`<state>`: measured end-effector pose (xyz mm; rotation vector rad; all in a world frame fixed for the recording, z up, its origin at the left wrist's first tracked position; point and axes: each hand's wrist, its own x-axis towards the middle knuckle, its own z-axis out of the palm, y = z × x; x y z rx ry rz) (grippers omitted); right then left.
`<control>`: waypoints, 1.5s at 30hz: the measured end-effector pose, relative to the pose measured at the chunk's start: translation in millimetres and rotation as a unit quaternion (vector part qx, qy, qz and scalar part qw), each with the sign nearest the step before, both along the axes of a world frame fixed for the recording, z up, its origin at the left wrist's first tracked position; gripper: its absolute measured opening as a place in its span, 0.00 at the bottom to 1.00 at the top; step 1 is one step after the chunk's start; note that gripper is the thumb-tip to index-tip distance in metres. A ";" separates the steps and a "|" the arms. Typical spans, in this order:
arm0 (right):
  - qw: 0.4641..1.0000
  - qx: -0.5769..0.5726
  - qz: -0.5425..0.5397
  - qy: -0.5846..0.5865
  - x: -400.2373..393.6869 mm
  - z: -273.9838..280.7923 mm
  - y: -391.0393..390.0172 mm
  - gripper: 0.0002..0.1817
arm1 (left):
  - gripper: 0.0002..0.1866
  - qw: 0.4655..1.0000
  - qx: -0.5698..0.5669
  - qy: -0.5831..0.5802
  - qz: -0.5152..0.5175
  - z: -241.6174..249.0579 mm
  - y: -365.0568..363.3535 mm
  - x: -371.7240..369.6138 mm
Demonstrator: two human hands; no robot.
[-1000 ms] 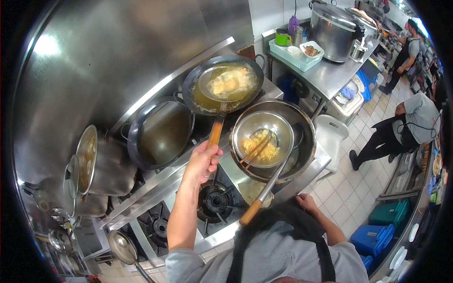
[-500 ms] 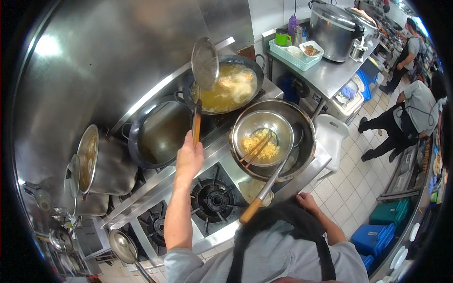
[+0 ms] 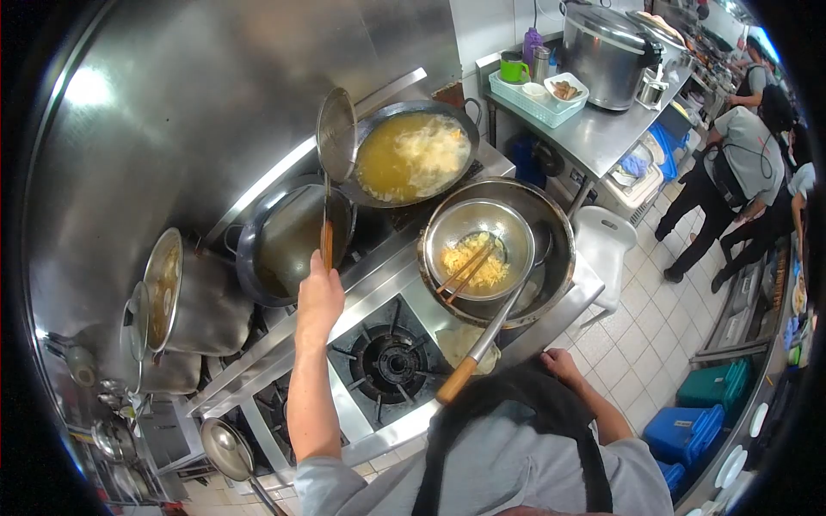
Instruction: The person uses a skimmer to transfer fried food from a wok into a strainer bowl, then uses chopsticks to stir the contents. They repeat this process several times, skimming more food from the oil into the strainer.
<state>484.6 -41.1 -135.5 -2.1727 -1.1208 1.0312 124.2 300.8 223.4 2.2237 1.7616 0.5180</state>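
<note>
My left hand [image 3: 320,297] is wrapped round the wooden handle of a round mesh strainer [image 3: 336,133], which is raised between two woks. To its right, pale food bubbles in yellow oil in the back wok [image 3: 379,163]. Below the strainer lies the other wok [image 3: 297,232], holding dark liquid. My right hand [image 3: 561,365] rests by my waist near the stove's front edge, its fingers curled, and what they hold, if anything, is hidden. A metal bowl [image 3: 503,215] with yellow bits and chopsticks [image 3: 465,273] sits inside a larger pan [image 3: 555,297].
A wooden-handled ladle [image 3: 465,370] juts over the stove's front edge near a bare burner [image 3: 396,363]. Large pots [image 3: 215,301] stand at the left. A white stool [image 3: 602,249] is beside the stove. Several people [image 3: 744,163] stand at the right, near a steel table [image 3: 594,142].
My left hand has moved left with the strainer, away from the back wok. At the right, one person has shifted and another shows more clearly. My right hand is nearly unchanged.
</note>
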 end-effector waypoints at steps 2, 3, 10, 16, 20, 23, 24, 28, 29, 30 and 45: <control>1.000 -0.026 0.000 0.011 1.5 1.2 0.6 0.20 | 0.26 1.000 -0.012 -0.015 -0.016 -3.8 -4.8 -0.6; 0.999 -0.039 0.000 0.017 1.3 2.9 0.8 0.19 | 0.26 0.999 -0.019 -0.023 -0.024 -5.8 -6.5 -0.9; 0.999 -0.030 0.002 0.011 1.9 -0.2 0.6 0.19 | 0.18 0.945 -0.248 -0.213 -0.017 9.5 -17.1 11.6; 0.999 -0.051 0.009 0.003 1.1 -1.7 3.1 0.19 | 0.08 0.890 -0.332 -0.310 -0.027 20.8 -19.7 20.5; 0.999 -0.038 0.002 0.012 0.5 -0.5 3.3 0.19 | 0.07 0.860 -0.387 -0.330 -0.048 12.8 -7.3 21.1; 0.999 -0.034 -0.004 0.021 2.0 -5.3 1.5 0.20 | 0.06 0.822 -0.433 -0.366 -0.055 19.0 -4.0 28.2; 0.999 -0.034 -0.006 0.025 2.1 -5.7 1.1 0.20 | 0.06 0.809 -0.448 -0.378 -0.054 21.5 -4.2 31.8; 0.999 -0.030 0.003 0.014 4.0 -11.8 0.1 0.20 | 0.05 0.760 -0.464 -0.451 -0.054 12.3 0.8 41.1; 0.999 -0.036 0.003 0.007 3.3 -10.1 1.0 0.20 | 0.05 0.742 -0.474 -0.471 -0.057 8.3 3.7 42.4; 0.999 -0.042 0.003 0.000 2.5 -8.2 1.6 0.20 | 0.05 0.722 -0.483 -0.491 -0.060 5.6 6.0 43.9; 0.998 -0.048 -0.026 0.021 4.7 -7.5 -8.3 0.19 | 0.04 0.633 -0.469 -0.616 -0.009 -42.2 -11.9 84.9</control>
